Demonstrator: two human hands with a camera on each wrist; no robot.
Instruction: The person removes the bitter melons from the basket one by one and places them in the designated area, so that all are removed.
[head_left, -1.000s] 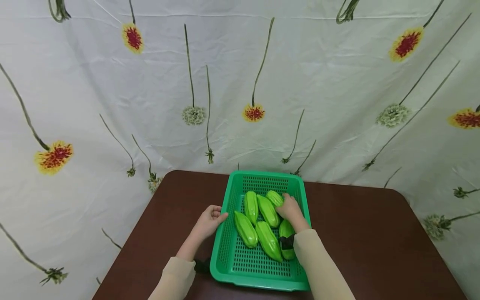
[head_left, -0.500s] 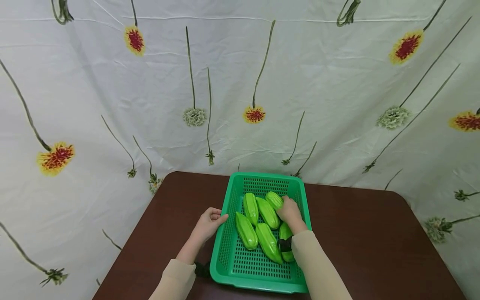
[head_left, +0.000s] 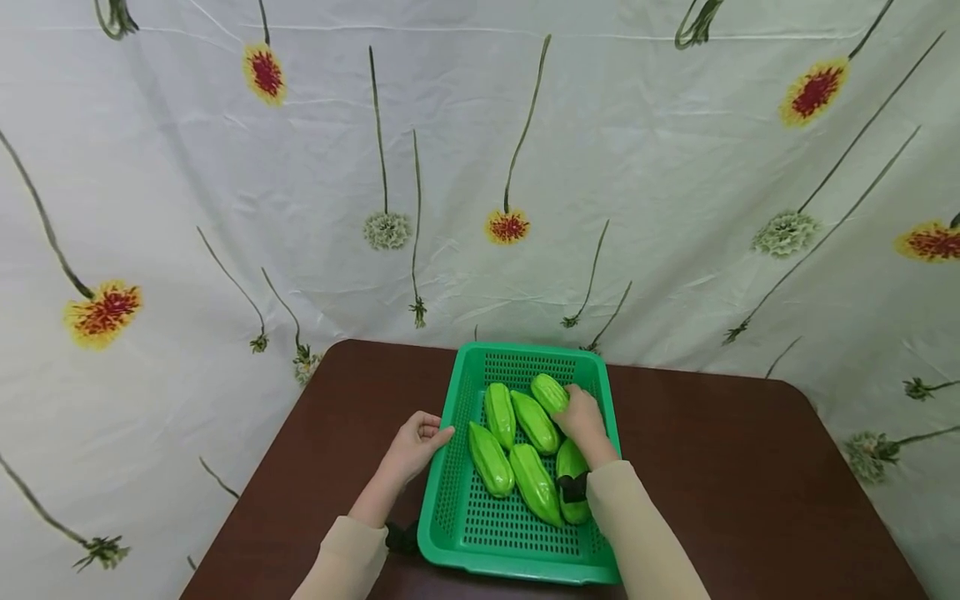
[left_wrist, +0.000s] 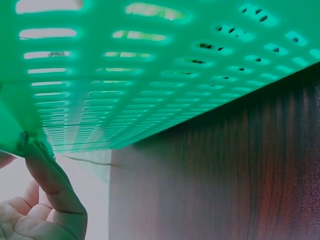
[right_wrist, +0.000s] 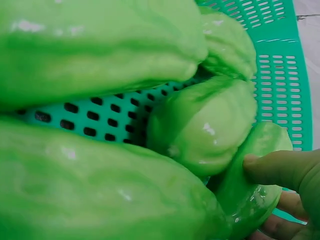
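Observation:
A green perforated basket (head_left: 525,570) holds several long ridged green vegetables, among them one at the front middle (head_left: 536,485) and one at the left (head_left: 491,460). The right hand (head_left: 585,421) grips the vegetable at the back right (head_left: 550,392); in the right wrist view its thumb lies on top of that vegetable (right_wrist: 255,200) and the fingers go round the far side. At the basket's left rim, the left hand (head_left: 417,443) pinches the edge between thumb and curled fingers. In the left wrist view the left hand (left_wrist: 47,205) touches the outside of the basket wall (left_wrist: 165,95).
The basket stands on a dark brown table (head_left: 712,467) with rounded back corners. Behind the table hangs a pale cloth (head_left: 450,167) printed with flowers and stems. A vegetable (head_left: 573,467) at the right lies partly under the right wrist and its black strap.
The back right vegetable has shifted slightly toward the back of the basket, with the right hand on it. The left hand has stayed at the left rim.

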